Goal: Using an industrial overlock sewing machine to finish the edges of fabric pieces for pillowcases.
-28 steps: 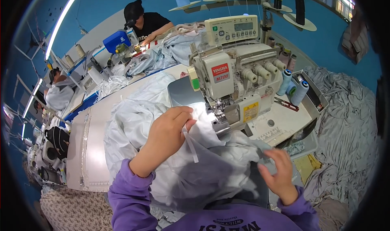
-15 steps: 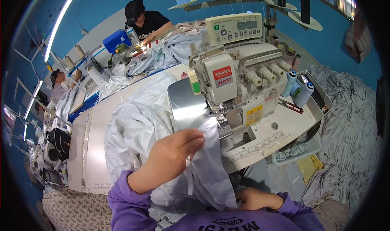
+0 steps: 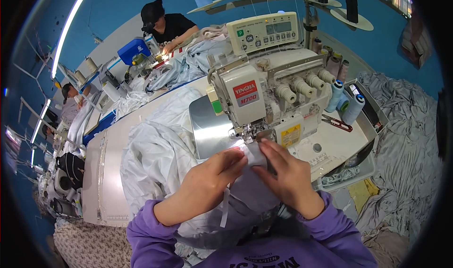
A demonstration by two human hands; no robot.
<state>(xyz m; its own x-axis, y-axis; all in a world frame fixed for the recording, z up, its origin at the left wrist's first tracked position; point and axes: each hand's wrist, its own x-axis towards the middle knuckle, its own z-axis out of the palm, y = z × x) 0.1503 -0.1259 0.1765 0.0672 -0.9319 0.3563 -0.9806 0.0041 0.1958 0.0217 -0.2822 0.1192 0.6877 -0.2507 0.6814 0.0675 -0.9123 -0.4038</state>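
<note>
White fabric lies bunched on the sewing table and hangs over its front edge toward my lap. My left hand pinches its edge just in front of the needle area of an overlock sewing machine. Beside it, my right hand grips the same fabric, fingertips close to the presser foot. A narrow white strip dangles below my left hand. The fabric's edge at the foot is partly hidden by my fingers.
Thread snips and thread cones stand on the machine's right side. Grey fabric is heaped at the far right. A co-worker sits at another machine behind the table. A plastic bin is below the table's right edge.
My right hand has come up from the lap to the fabric by the presser foot. My left hand has shifted slightly right, still pinching the fabric.
</note>
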